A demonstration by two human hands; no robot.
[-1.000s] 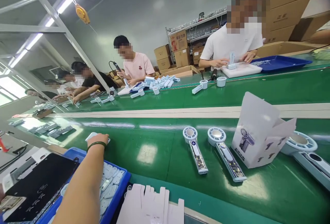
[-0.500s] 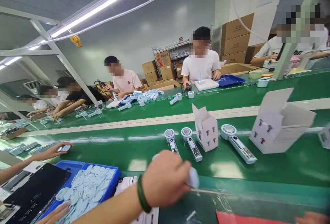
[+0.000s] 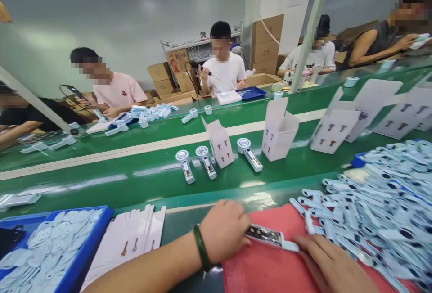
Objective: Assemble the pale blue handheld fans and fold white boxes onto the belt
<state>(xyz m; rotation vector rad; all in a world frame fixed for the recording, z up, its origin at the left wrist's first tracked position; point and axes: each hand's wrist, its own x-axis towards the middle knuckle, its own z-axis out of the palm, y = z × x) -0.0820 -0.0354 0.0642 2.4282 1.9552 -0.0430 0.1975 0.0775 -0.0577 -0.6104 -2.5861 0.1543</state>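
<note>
So at the near left there's a blue tray (image 3: 88,251) loaded with flat pale-blue pieces (image 3: 50,239). Far left, across the green belt (image 3: 148,196), a person in a pink shirt (image 3: 116,90) is at their own spot. Next to the tray, a stack of flattened white cartons (image 3: 130,234) lies at the near edge.

Then comes the left hand (image 3: 226,225), green bangle (image 3: 201,248) on the wrist, fingers closed over the left end of a handle with an exposed circuit board (image 3: 265,234). That end is hidden under the hand, so can't tell what's there. Beyond the hands, on the belt, three handheld fans (image 3: 249,154) lie with their insides showing, and open white boxes (image 3: 280,135) stand among them and off to the right.

The handle sits right between the two hands, above a red mat (image 3: 270,268), with a pale-blue tip (image 3: 289,245) on its right end. The right hand (image 3: 332,261) has its fingers bunched at that tip; can't tell if it's pinching or only touching. Near right, just past that hand, is a big heap of pale-blue parts (image 3: 381,212).
</note>
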